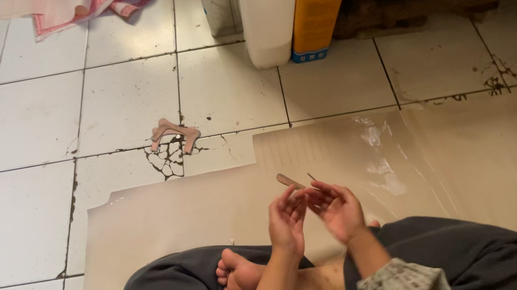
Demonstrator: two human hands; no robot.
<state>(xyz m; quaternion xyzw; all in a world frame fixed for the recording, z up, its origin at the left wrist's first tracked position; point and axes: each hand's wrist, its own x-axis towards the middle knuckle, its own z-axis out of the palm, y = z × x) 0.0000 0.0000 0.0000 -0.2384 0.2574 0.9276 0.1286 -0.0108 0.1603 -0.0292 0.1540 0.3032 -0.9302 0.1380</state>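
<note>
Across the white tiled floor [21, 123] I see a broad sheet of tan cardboard [488, 161], and the person sits cross-legged on it in dark trousers. Behind stand a tall white plastic jug [266, 9] and an orange metal can [315, 15] with a blue band at its foot (its print is too small for me to read). A pink cloth [84, 2] lies at the far edge, and a curved pinkish scrap [173, 133] rests on cracked tile.

Both hands meet above the lap. The left hand [287, 221] pinches a thin flat stick [290, 180], its grip closed on the lower end. The right hand [339, 212] holds its fingers curled around something like a fine needle [311, 176]; I cannot tell for sure.

I judge the stick light, stiff and easily snapped; it is best held low, near its base.
</note>
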